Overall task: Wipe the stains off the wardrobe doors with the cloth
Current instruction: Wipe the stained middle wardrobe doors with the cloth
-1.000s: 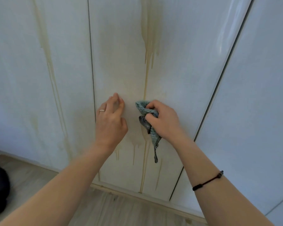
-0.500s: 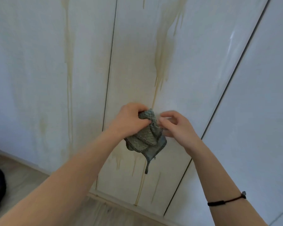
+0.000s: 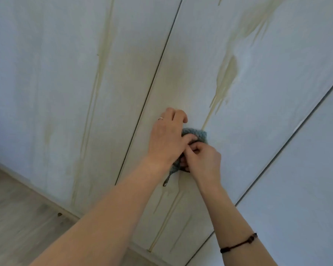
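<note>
Head view: both hands meet on the cloth [image 3: 197,134] in front of the middle door [image 3: 161,83] of the wardrobe.
Left hand [image 3: 167,139]: fingers curled, thumb pinching the bunched cloth from the left; ring [image 3: 160,118] on one finger.
Right hand [image 3: 203,160]: fingers curled and clamped on the lower part of the cloth, just below the left thumb; bracelet [image 3: 238,244] on the wrist.
Cloth position: gathered between the two hands, about mid-width of the middle door and well above its bottom edge; a loose tail hangs below the hands. Contact with the panel cannot be told.
Streak [image 3: 206,121]: thin yellowish run whose lower end meets the top of the cloth.
Streak axis: up the door and slightly right, toward the stain patch [image 3: 227,73] nearer the top edge.
Lower drips [image 3: 169,214]: below the hands, running toward the bottom edge on the same axis.
Left door [image 3: 46,93]: carries a second streak [image 3: 104,45] near its right edge, well apart from the cloth.
Nearer hand: the left; its fingertips lie beside the streak's lower end, while the right hand sits lower.
Step, as judged: regripping the cloth; stroke not yet begun.
Next move, as judged: wipe straight up along the streak.
</note>
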Available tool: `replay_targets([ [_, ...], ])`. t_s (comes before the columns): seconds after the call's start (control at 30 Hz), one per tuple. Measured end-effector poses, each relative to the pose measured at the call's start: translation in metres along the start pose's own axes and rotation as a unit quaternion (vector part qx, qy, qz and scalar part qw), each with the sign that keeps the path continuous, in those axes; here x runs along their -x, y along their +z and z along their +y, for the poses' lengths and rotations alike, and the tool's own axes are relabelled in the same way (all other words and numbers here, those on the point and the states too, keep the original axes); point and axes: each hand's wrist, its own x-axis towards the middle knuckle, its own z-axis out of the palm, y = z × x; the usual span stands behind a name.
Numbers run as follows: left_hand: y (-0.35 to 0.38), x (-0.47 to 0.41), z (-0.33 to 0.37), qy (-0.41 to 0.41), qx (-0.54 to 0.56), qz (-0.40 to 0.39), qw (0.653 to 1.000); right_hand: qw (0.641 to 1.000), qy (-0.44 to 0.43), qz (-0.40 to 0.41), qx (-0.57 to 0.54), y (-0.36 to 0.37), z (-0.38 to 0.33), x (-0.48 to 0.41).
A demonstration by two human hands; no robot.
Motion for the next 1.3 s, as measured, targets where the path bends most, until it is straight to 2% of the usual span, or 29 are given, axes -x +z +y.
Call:
replay_targets([
  [0.07, -0.008, -0.001, -0.012, -0.004, -0.02, 0.05, 0.999, 0.996, -0.02, 0.061, 0.055, -0.016, -0.012, -0.027],
  [0.13, -0.017, -0.001, -0.029, 0.003, -0.069, 0.078, 0.995, 0.978, -0.047, 0.129, 0.155, -0.032, -0.031, -0.055],
  [0.23, -0.027, 0.01, -0.05, -0.002, -0.133, 0.061, 0.989, 0.959, -0.061, 0.145, 0.237, -0.034, -0.048, -0.073],
  [0.3, -0.031, 0.02, -0.06, -0.003, -0.157, 0.027, 0.987, 0.941, -0.088, 0.094, 0.312, -0.019, -0.037, -0.059],
  [0.4, -0.037, 0.033, -0.07, -0.009, -0.186, -0.031, 0.982, 0.874, -0.148, -0.078, 0.457, 0.006, 0.014, -0.003],
  [0.43, -0.037, 0.035, -0.072, -0.015, -0.193, -0.053, 0.98, 0.844, -0.149, -0.137, 0.496, 0.008, 0.032, 0.017],
  [0.5, -0.036, 0.035, -0.07, -0.031, -0.206, -0.103, 0.973, 0.82, -0.119, -0.201, 0.522, 0.0, 0.06, 0.047],
  [0.57, -0.035, 0.042, -0.067, -0.058, -0.221, -0.144, 0.963, 0.83, -0.065, -0.208, 0.513, -0.016, 0.064, 0.055],
  [0.6, -0.032, 0.044, -0.066, -0.066, -0.234, -0.158, 0.957, 0.848, -0.042, -0.188, 0.494, -0.027, 0.062, 0.048],
  [0.67, -0.023, 0.047, -0.065, -0.076, -0.243, -0.164, 0.953, 0.883, -0.017, -0.107, 0.457, -0.057, 0.047, 0.02],
  [0.77, -0.017, 0.046, -0.064, -0.087, -0.242, -0.166, 0.952, 0.912, -0.027, 0.033, 0.408, -0.096, 0.016, -0.036],
  [0.87, -0.014, 0.046, -0.064, -0.091, -0.24, -0.173, 0.951, 0.932, -0.027, 0.094, 0.349, -0.091, 0.0, -0.051],
  [0.93, -0.014, 0.044, -0.063, -0.092, -0.239, -0.18, 0.95, 0.928, -0.041, 0.057, 0.366, -0.068, 0.007, -0.031],
  [0.97, -0.014, 0.043, -0.063, -0.092, -0.24, -0.183, 0.949, 0.92, -0.038, 0.008, 0.389, -0.055, 0.017, -0.013],
  [1.03, -0.016, 0.041, -0.065, -0.091, -0.235, -0.189, 0.949, 0.879, -0.008, -0.117, 0.461, -0.037, 0.043, 0.028],
  [1.1, -0.017, 0.041, -0.066, -0.096, -0.213, -0.196, 0.952, 0.837, 0.023, -0.18, 0.516, -0.035, 0.07, 0.053],
  [1.13, -0.017, 0.042, -0.066, -0.1, -0.201, -0.202, 0.953, 0.836, 0.037, -0.182, 0.516, -0.041, 0.077, 0.055],
  [1.2, -0.018, 0.042, -0.067, -0.095, -0.182, -0.211, 0.956, 0.866, 0.051, -0.143, 0.476, -0.053, 0.071, 0.036],
  [1.3, -0.022, 0.044, -0.07, -0.094, -0.132, -0.2, 0.966, 0.898, -0.002, -0.035, 0.439, -0.076, 0.029, -0.014],
])
